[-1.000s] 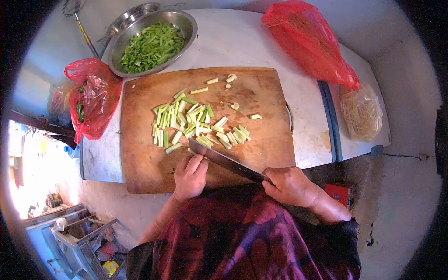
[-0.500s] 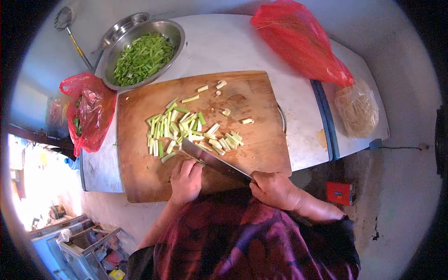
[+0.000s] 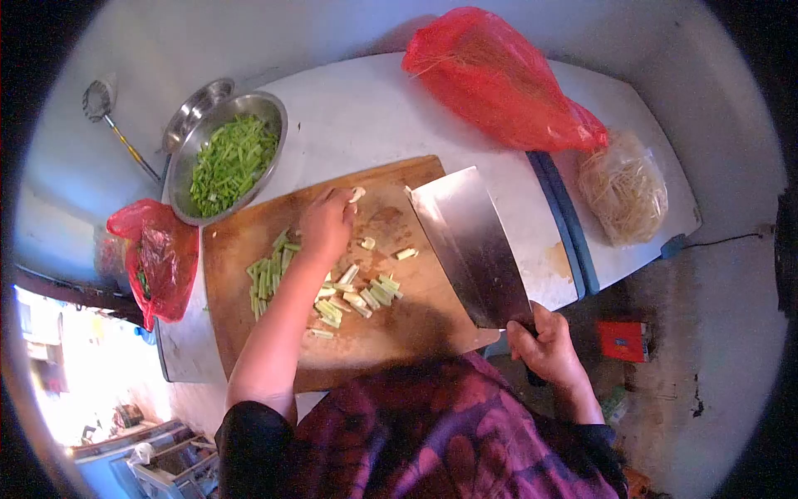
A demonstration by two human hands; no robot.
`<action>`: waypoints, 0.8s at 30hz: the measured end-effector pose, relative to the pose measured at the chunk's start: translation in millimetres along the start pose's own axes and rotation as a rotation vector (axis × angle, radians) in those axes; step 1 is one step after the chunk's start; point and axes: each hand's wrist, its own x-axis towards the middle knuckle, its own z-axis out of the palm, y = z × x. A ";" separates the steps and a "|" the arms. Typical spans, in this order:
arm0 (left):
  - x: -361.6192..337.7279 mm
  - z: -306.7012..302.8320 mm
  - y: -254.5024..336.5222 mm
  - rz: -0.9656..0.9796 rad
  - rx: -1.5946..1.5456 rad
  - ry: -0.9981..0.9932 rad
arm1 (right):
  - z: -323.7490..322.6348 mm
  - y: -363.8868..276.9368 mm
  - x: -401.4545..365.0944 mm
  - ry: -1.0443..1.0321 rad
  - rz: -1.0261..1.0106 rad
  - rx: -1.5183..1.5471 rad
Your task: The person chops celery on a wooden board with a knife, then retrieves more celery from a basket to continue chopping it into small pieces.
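Your right hand is gripping the cleaver; your left hand is meeting a pale piece, its hold unclear; cut stalks are lying nearer your body.

I'm at a white-topped table with blue edging, pushed up against pale, bluish-grey walls, and a dark crack shows low on the wall to my right. Bright light is pouring in at the lower left, almost washed out to white. Below it I see a blue cabinet beside a cluttered open-framed rack.
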 end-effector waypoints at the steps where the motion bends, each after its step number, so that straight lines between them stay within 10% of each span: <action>1: 10.5 5.3 0.1 -0.015 0.036 -0.052 | -1.9 4.0 1.5 0.007 -0.009 -0.037; 7: 43.8 25.7 1.8 -0.165 0.281 -0.412 | -2.7 16.7 4.4 0.012 -0.182 -0.153; 13: -3.7 -42.4 28.5 0.147 0.126 -0.043 | -0.2 20.7 2.2 0.015 -0.144 -0.118; 24: -220.2 -69.3 19.7 0.089 0.205 0.043 | 57.9 -25.1 13.6 -0.351 -0.483 -0.570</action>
